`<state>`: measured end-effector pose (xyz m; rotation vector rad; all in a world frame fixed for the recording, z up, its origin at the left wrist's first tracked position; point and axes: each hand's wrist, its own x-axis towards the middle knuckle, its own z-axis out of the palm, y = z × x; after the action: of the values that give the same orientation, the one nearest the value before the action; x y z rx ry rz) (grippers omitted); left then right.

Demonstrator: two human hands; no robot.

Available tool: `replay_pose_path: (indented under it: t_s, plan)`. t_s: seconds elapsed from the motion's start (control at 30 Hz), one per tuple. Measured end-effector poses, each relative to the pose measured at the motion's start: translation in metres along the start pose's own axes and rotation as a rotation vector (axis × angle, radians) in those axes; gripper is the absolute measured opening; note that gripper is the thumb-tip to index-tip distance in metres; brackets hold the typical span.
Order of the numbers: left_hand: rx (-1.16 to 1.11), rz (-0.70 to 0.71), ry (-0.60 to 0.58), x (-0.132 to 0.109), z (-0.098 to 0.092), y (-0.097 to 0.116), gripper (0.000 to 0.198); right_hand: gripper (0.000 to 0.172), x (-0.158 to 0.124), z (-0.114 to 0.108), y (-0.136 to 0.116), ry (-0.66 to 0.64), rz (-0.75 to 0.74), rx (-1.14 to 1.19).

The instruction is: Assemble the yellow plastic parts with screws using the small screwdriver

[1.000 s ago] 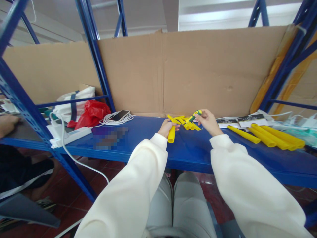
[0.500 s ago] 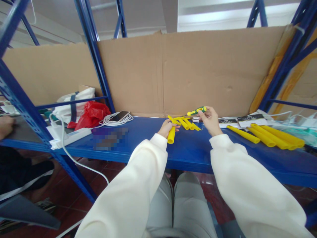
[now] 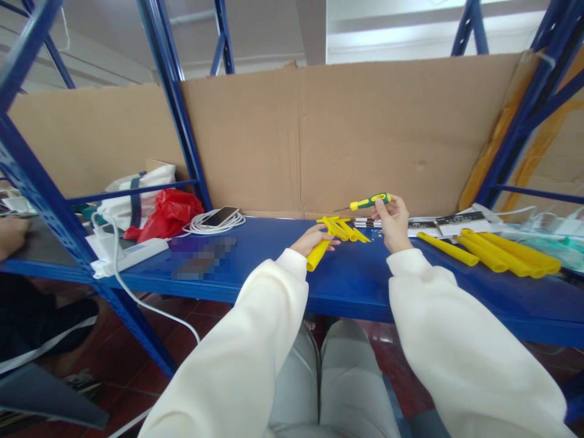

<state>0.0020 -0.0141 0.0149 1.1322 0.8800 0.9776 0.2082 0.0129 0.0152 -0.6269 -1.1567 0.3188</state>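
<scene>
On the blue surface (image 3: 269, 243), a white power strip (image 3: 145, 248) lies at left, then a smartphone (image 3: 223, 216) on a coiled white cable (image 3: 201, 229). The left hand (image 3: 309, 241) grips a yellow tube (image 3: 318, 256), tilted; short yellow pieces (image 3: 348, 230) lie just beyond. The right hand (image 3: 396, 222) clasps a green-and-yellow screwdriver (image 3: 370, 201), shaft pointing left. Farther right lie longer yellow tubes (image 3: 515, 255).

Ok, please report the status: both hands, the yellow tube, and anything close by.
Left hand holding yellow tube. Right hand gripping green-and-yellow tool, above blue shelf. Close by: short yellow pieces on the shelf, beyond the tube.
</scene>
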Motion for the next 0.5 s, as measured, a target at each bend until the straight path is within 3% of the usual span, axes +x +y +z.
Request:
replay_pose_path:
  t_s: [0.2,0.5]
  plan:
    - [0.047,-0.006,-0.066,0.0029,-0.0033,-0.0011,0.058,0.053,0.0008,-0.0016,0.0006,0.026,0.004,-0.01]
    - [0.035,-0.011,-0.047,0.0046,-0.0037,-0.0016,0.054,0.059,-0.0019,0.0034,-0.0073,0.007,0.035,0.039]
